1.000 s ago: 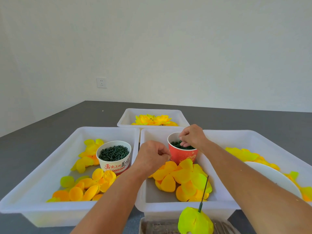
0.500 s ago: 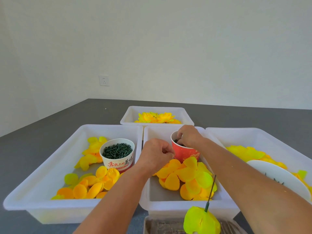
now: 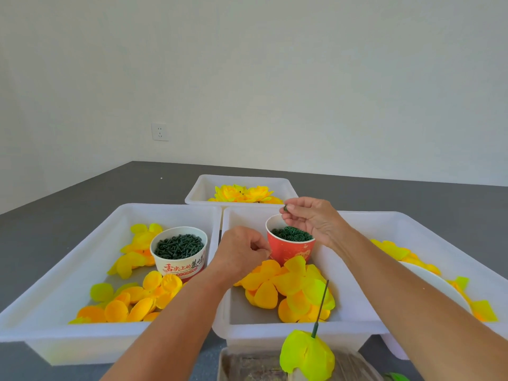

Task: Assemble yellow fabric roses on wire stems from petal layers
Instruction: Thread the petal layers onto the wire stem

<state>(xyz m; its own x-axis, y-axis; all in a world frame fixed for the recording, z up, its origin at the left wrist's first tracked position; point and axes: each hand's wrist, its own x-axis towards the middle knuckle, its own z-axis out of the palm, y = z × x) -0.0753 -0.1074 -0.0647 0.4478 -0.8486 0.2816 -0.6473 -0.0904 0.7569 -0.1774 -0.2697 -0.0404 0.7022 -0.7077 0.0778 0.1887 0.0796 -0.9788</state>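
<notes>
Your right hand (image 3: 313,218) is pinching one small green ring (image 3: 285,208) between thumb and fingertip, the other fingers loosely curled. A second ago that hand was down inside the red cup (image 3: 290,248), digging among the rings; now it is lifting clear, sitting just above the cup's far rim with the ring out in the open. So the pick is done, and only one ring seems to be coming out, though it is too small to be sure.

Your left hand (image 3: 242,254) is staying curled almost shut beside the red cup, over the middle tray (image 3: 275,329). It has barely moved. Whether it is holding anything, you cannot tell from here; the fingertips hide it.

Outward from there: loose yellow and orange petals (image 3: 288,292) are lying in the middle tray in front of the cup. A half-built rose (image 3: 306,356) is standing head-down at the near edge, its green wire stem (image 3: 320,309) pointing up and away. The ring is probably heading for that stem, to lock a petal layer in place. The white cup (image 3: 178,251) of dark green pegs is sitting in the left tray (image 3: 41,320) with more petals. Finished roses (image 3: 244,193) are piling in the far tray (image 3: 203,188).
</notes>
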